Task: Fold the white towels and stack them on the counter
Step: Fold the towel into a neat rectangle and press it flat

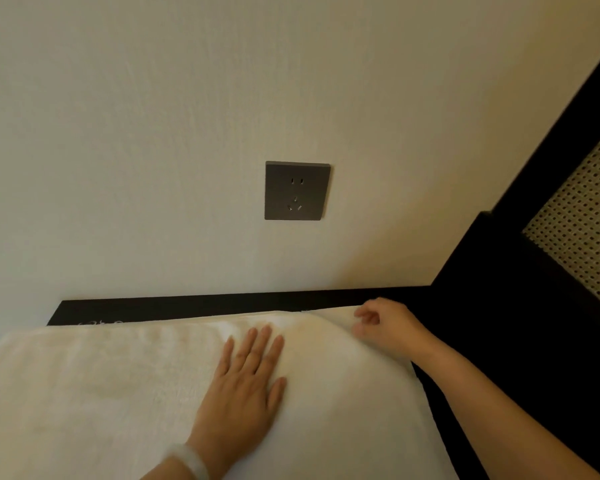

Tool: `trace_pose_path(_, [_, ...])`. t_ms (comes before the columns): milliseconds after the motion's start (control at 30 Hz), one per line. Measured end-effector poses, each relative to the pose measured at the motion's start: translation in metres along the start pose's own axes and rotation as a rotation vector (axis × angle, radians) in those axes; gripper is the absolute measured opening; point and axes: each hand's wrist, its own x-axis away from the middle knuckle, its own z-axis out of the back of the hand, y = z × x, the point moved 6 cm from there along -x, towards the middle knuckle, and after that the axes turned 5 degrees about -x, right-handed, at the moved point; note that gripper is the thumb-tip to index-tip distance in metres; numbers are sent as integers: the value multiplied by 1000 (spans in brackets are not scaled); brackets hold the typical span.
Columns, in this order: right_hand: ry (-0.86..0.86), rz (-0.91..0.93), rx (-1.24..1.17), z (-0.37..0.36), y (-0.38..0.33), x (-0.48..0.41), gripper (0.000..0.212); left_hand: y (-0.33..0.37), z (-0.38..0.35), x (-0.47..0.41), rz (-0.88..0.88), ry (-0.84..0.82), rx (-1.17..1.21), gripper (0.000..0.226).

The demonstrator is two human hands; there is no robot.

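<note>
From the head camera I see a white towel [101, 393] spread across the lower half of the view. It lies on a dark worktop [187, 306], which shows as a narrow strip beyond the towel's far edge and again along its right side. My left hand [246, 379] lies flat on the towel a little right of its middle, palm down, fingers straight and slightly spread and pointing toward the wall, pressing on the cloth and gripping nothing. A pale bracelet [194, 460] sits on that wrist at the bottom edge of the view. My right hand [385, 323] is at the towel's far right corner, close to the back of the worktop. Its fingers are curled and its thumb is drawn in, pinching the edge of the cloth there, though blur softens the fingertips. The towel's far edge runs roughly along the back of the worktop, and layered edges of cloth show along it near the right hand. Above the worktop rises a plain cream wall [136, 133] with a dark grey socket [297, 190] set in it. On the right a dark frame [520, 271] stands at an angle and holds a woven panel [582, 216] of pale mesh.
</note>
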Motion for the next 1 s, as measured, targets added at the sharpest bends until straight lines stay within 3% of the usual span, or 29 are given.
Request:
trace_pose_path(67, [-115,-4,60,-16,-10,18,23,0,1,1,4,-26,21,60])
trace_pose_path(133, [-77,62,159,-19,-23,36,18,0,10,3,33,-22,149,66])
trace_pose_path(233, [38,342,290,-25,-46,75,21,4,46,5,84,156,420,66])
trace_pose_path(333, [18,657,440,-54,-60,126,29,17,81,14,29,318,405,53])
trace_pose_path(400, [-21,742,538,-77,-52,150,23,21,81,20,2,270,367,54])
trace_pose_path(500, [-20,629,253,-74,-32,152,10,23,61,28,7,66,384,62])
trace_pose_path(567, [105,391,58,-48,-18,136,9,21,53,33,-7,48,391,48])
trace_pose_path(633, [143,190,99,-36,-7,122,25,22,54,35,-40,78,410,32])
trace_pose_path(733, [-62,-42,-94,-46,-3,107,53,28,59,34,-113,93,417,22])
trace_pose_path(867, [-370,-8,-127,-56,-21,95,53,37,67,32,-185,84,451,19])
trace_pose_path(1000, [-543,103,-137,-53,-38,89,43,39,72,29,-193,36,509,22])
